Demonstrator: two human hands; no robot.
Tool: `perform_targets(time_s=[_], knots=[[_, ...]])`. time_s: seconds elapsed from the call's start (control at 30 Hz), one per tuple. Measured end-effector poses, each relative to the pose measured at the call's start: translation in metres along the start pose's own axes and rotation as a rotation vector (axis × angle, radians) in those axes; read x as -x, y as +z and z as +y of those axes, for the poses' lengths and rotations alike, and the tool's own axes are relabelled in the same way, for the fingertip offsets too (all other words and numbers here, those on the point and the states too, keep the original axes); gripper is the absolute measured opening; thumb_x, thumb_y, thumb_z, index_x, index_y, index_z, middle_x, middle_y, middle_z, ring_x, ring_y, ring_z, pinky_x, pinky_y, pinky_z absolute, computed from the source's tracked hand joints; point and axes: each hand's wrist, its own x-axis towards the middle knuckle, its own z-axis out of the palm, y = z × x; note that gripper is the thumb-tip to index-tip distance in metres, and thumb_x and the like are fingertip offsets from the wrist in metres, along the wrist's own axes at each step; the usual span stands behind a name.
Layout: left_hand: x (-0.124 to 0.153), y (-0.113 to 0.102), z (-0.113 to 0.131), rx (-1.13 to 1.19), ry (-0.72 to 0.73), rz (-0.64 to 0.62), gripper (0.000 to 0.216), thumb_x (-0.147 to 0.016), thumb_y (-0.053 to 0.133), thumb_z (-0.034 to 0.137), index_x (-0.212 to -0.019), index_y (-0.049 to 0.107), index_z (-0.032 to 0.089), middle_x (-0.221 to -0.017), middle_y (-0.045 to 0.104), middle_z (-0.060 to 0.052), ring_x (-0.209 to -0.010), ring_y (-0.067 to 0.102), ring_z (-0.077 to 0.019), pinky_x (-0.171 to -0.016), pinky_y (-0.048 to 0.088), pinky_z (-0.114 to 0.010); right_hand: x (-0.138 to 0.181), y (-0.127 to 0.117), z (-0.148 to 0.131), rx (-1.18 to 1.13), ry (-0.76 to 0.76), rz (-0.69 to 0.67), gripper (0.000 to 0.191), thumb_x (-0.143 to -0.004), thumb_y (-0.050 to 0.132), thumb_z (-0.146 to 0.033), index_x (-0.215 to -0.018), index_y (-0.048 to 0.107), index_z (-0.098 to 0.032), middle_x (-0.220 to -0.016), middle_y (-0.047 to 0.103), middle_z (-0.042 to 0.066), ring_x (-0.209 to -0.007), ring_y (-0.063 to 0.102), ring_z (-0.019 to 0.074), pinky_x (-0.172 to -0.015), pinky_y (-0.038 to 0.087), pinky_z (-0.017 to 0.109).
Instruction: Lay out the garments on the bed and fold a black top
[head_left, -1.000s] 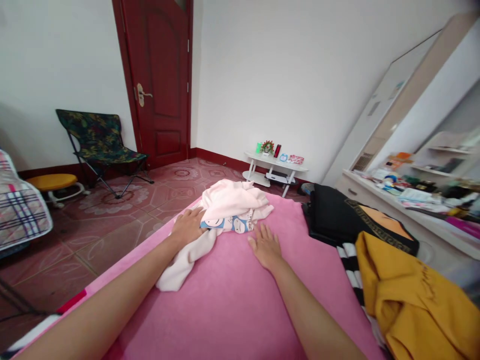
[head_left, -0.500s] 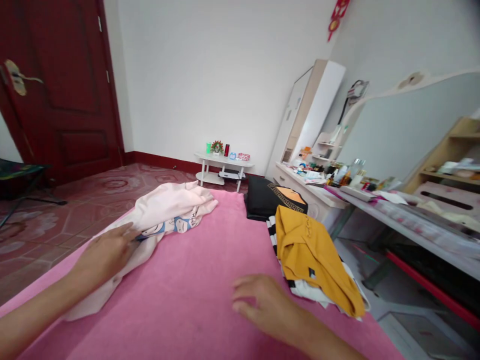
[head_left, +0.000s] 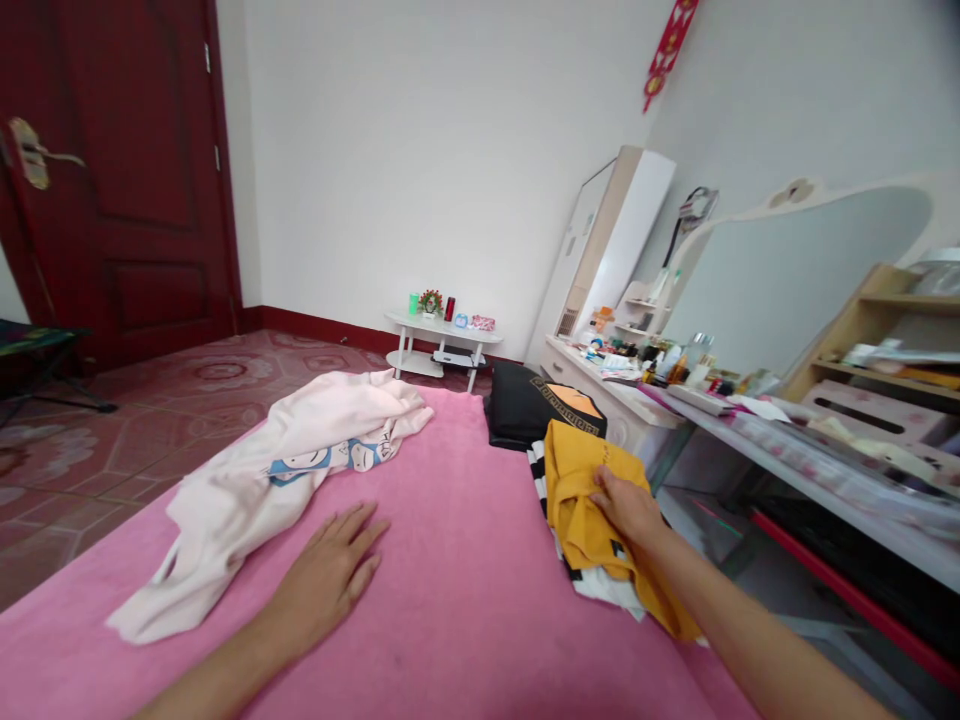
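Observation:
My right hand (head_left: 632, 508) reaches onto the folded yellow shirt (head_left: 577, 487), with thumb and fingers closed on its cloth. Beneath that shirt lie white and black-striped clothes (head_left: 609, 590). My left hand (head_left: 328, 572) rests with its fingers stretched out on the pink bedspread (head_left: 420, 610), holding nothing. Just left of it lies a crumpled pale pink garment (head_left: 247, 490) with a blue cartoon print, apart from my fingers. Behind the yellow shirt sits a folded black garment (head_left: 517, 405) with a gold pattern and an orange patch.
To the right, a dressing table (head_left: 652, 405) crowded with bottles stands under a mirror (head_left: 795, 275). A low white table (head_left: 442, 325) with small items is beyond the bed's far end. A folding stool (head_left: 45, 350) stands at the left near the dark red door (head_left: 150, 170).
My left hand has left the pale pink garment and moved right onto the bedspread. My right hand has moved right from above the bedspread and taken hold of the yellow shirt.

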Motion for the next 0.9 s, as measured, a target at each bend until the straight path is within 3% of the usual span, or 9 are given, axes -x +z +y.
perform_targets(time_s=[0.03,0.13,0.2,0.27,0.4,0.53,0.7,0.77,0.9], knots=[[-0.001,-0.003,0.001,0.019,-0.01,-0.001,0.042,-0.093,0.041,0.039,-0.132,0.052,0.029,-0.141,0.047,-0.008,-0.13,0.043,-0.0268,-0.108,0.035,-0.048,-0.007,-0.008,-0.017,-0.026,-0.012,-0.001,0.004,-0.071,0.061,-0.02,-0.074,0.059,-0.019,-0.071,0.065,0.008,-0.073,0.062,0.0259,-0.064,0.041,0.033],[-0.004,-0.014,0.007,0.132,-0.053,0.013,0.044,-0.093,0.041,0.038,-0.134,0.049,0.025,-0.14,0.047,-0.009,-0.127,0.045,-0.0248,-0.107,0.037,-0.044,-0.032,-0.044,-0.08,-0.122,-0.066,0.024,0.013,-0.069,0.058,-0.015,-0.059,0.05,-0.019,-0.062,0.059,0.003,-0.065,0.058,0.0191,-0.059,0.04,0.028],[-0.005,-0.028,0.012,0.232,-0.104,0.087,0.046,-0.093,0.041,0.039,-0.136,0.044,0.025,-0.143,0.042,-0.008,-0.131,0.04,-0.0242,-0.109,0.034,-0.043,-0.042,-0.074,-0.129,-0.238,-0.122,0.08,0.009,-0.075,0.053,-0.022,-0.067,0.052,-0.018,-0.068,0.06,0.001,-0.066,0.057,0.0149,-0.058,0.041,0.024],[-0.005,-0.05,0.013,0.337,-0.182,0.213,0.046,-0.093,0.041,0.041,-0.137,0.041,0.026,-0.147,0.037,-0.006,-0.135,0.034,-0.0243,-0.112,0.03,-0.044,-0.04,-0.105,-0.176,-0.7,-0.243,0.146,0.014,-0.078,0.055,-0.032,-0.078,0.053,-0.018,-0.074,0.061,0.001,-0.066,0.059,0.0136,-0.058,0.044,0.023],[0.0,-0.107,-0.004,0.555,-0.418,0.463,0.047,-0.094,0.036,0.044,-0.138,0.036,0.028,-0.139,0.046,-0.005,-0.123,0.048,-0.024,-0.104,0.04,-0.04,-0.018,-0.139,-0.225,-1.204,-0.504,-0.047,0.039,-0.08,0.059,-0.044,-0.11,0.043,-0.025,-0.106,0.063,0.002,-0.089,0.063,0.0141,-0.07,0.052,0.028],[0.012,-0.141,-0.034,0.553,-0.548,0.539,0.042,-0.094,0.035,0.046,-0.127,0.048,0.024,-0.126,0.056,-0.005,-0.114,0.055,-0.0246,-0.1,0.042,-0.039,-0.009,-0.086,-0.196,-0.957,-0.409,-0.159,0.031,-0.077,0.06,-0.039,-0.1,0.056,-0.018,-0.092,0.066,0.004,-0.084,0.062,0.0161,-0.066,0.051,0.027],[0.03,-0.128,-0.06,0.467,-0.431,0.232,0.037,-0.087,0.048,0.049,-0.108,0.06,0.021,-0.115,0.063,-0.005,-0.108,0.057,-0.0229,-0.097,0.042,-0.035,0.007,0.019,-0.13,-0.495,-0.399,-0.327,0.007,-0.065,0.066,-0.02,-0.069,0.062,-0.016,-0.065,0.062,0.001,-0.062,0.055,0.0154,-0.057,0.042,0.027],[0.035,-0.115,-0.063,0.525,-0.419,0.092,0.041,-0.087,0.048,0.05,-0.115,0.056,0.02,-0.112,0.064,-0.006,-0.1,0.061,-0.0215,-0.088,0.047,-0.032,0.021,0.034,-0.115,-0.388,-0.396,-0.381,0.01,-0.063,0.067,-0.019,-0.071,0.062,-0.017,-0.066,0.062,0.001,-0.062,0.055,0.0154,-0.056,0.039,0.026],[0.034,-0.101,-0.054,0.46,-0.437,-0.107,0.061,-0.082,0.054,0.052,-0.13,0.044,0.017,-0.109,0.065,-0.01,-0.093,0.064,-0.0223,-0.08,0.049,-0.032,0.05,0.027,-0.111,-0.116,-0.461,-0.367,0.016,-0.064,0.069,-0.022,-0.077,0.06,-0.021,-0.073,0.062,-0.003,-0.064,0.053,0.0132,-0.057,0.031,0.024]])
